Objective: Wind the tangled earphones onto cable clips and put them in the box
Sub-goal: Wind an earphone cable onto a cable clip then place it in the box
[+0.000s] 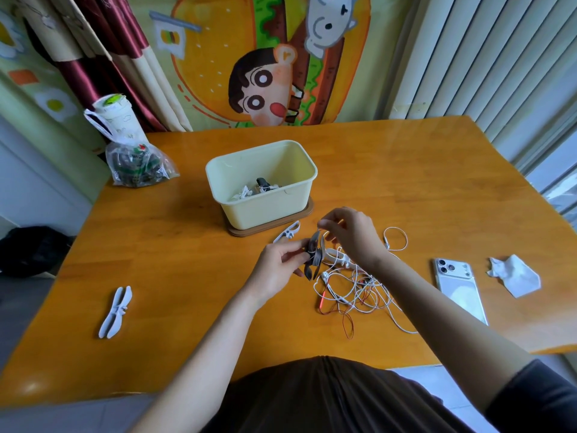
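**Cable being wound onto a dark clip in front of the box**

Head view. A dark cable clip [313, 257] was held by the left hand [278, 267], pinched about its middle between the thumb and curled fingers [288, 249]. It was held above the bench [406, 182], near the cream box [262, 182]. At the clip's upper end a thin white lead was pinched between the thumb and forefinger of the right hand [352, 235]. The tangled earphones [352, 292] lay on the bench below that hand, with white and red leads crossed over one another. Wound sets [253, 190] were seen in the bottom of the box.

For this step, the clip would best be kept steady and the lead laid on in even turns under light tension. Slack should be drawn from the heap a little at a time, so that the red lead is not dragged up with the white.

Two spare white clips were noted, one [115, 312] well to the left and one [288, 232] just beside the box. A third [338, 257] was partly covered by the right hand.

How many turns lay on the dark clip could not be told, since the clip was blurred. It could not be made out which earbuds belonged to which lead, nor how many sets lay in the box.
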{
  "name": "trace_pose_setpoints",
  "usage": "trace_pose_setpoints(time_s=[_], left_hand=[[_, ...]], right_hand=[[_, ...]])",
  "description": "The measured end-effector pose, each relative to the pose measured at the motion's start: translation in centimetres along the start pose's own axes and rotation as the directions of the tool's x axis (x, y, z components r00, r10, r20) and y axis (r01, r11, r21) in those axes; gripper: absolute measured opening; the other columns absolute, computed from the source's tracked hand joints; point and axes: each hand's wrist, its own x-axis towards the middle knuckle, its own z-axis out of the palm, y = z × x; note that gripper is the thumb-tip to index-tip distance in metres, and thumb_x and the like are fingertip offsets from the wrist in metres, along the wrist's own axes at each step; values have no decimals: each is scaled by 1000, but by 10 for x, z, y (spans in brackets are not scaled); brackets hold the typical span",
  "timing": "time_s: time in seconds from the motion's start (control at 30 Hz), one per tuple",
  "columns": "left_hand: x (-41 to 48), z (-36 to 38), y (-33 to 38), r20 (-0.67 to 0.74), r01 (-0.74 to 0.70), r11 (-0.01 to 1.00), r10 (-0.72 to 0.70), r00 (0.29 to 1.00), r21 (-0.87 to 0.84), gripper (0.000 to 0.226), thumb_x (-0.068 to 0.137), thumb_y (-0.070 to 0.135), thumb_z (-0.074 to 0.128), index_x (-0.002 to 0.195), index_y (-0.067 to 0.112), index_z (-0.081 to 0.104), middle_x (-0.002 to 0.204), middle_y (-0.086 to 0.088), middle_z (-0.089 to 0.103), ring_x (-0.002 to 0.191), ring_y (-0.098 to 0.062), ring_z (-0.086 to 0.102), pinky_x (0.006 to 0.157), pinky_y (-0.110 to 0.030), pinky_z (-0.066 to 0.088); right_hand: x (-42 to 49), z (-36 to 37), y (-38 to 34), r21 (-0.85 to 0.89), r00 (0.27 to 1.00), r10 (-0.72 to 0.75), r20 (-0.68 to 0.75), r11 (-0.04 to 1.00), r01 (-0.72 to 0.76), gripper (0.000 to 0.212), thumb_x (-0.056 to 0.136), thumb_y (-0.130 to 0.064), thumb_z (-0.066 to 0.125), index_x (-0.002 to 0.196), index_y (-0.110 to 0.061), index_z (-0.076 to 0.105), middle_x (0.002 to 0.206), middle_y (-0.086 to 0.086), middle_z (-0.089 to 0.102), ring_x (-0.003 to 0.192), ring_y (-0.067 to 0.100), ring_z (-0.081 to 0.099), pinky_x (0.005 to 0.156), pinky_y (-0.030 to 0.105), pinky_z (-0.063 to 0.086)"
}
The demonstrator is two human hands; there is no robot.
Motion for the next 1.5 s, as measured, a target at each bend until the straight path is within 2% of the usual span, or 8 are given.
trace_pose_setpoints(time_s=[0.17, 0.37, 0.53, 0.63, 0.73, 0.9, 1.33, 1.5], left_hand=[[2, 1, 11, -61, -23, 982, 11, 998, -190, 33, 92, -3, 54, 119, 14, 61, 103, -10, 63, 80, -6, 66, 63, -19, 53], [5, 0, 8, -147, 29, 930, -89, 985, -366, 26, 93, 3, 54, 116, 9, 66, 115, -10, 69, 102, -25, 67, 69, -25, 55], [6, 1, 14, -177, 71, 772, -233, 956, -632, 23, 94, 1, 50, 106, 12, 66, 106, -10, 70, 86, -14, 69, 64, -20, 55], [8, -2, 15, -247, 38, 746, -268, 931, -665, 23, 94, 1, 51, 112, 7, 64, 106, -12, 69, 82, -14, 69, 62, -20, 55], [10, -2, 15, -331, 16, 784, -280, 901, -621, 22, 94, 2, 54, 111, 10, 65, 106, -12, 68, 87, -19, 66, 63, -21, 55], [15, -1, 8, -452, 21, 935, -192, 871, -355, 20, 94, 8, 57, 108, 19, 67, 98, -4, 72, 94, -22, 67, 64, -22, 54], [17, -2, 3, -519, 112, 961, -232, 823, -251, 20, 94, 14, 59, 112, 15, 69, 93, 1, 72, 79, -15, 65, 69, -30, 56], [14, -1, 3, -516, 56, 996, -8, 857, 77, 21, 94, 11, 57, 111, 14, 69, 89, 2, 67, 78, -17, 64, 68, -26, 56]], right_hand=[[-2, -2, 6, 159, 995, 76, 64, 984, -85, 19, 90, -25, 61, 75, -14, 66, 66, 3, 64, 58, 12, 59, 60, 30, 50], [-13, 7, 7, 346, 970, 195, 142, 909, -233, 19, 93, -21, 58, 83, -6, 66, 65, 2, 60, 56, 10, 53, 53, 20, 44], [-20, 19, 7, 396, 954, 235, 186, 871, -292, 21, 96, -22, 52, 85, -9, 64, 67, -1, 61, 51, 3, 53, 49, 14, 42], [-25, 26, 7, 361, 956, 212, 204, 891, -275, 20, 95, -20, 53, 79, -15, 62, 67, -2, 60, 49, 0, 53, 50, 13, 43], [-29, 31, 4, 315, 967, 165, 195, 923, -221, 16, 94, -19, 55, 80, -16, 63, 67, -4, 60, 50, 0, 53, 52, 14, 45], [-30, 32, 1, 107, 986, 109, 128, 987, -123, 15, 93, -21, 56, 90, -11, 67, 67, -8, 59, 52, 2, 54, 51, 12, 44], [-36, 29, 0, -37, 991, 46, 122, 998, -42, 17, 94, -24, 56, 97, -13, 69, 74, -8, 60, 57, 2, 57, 55, 11, 44], [-39, 29, -11, -61, 992, -33, 120, 997, 40, 19, 94, -23, 55, 98, -11, 68, 70, -14, 55, 58, 0, 54, 55, 10, 42]])
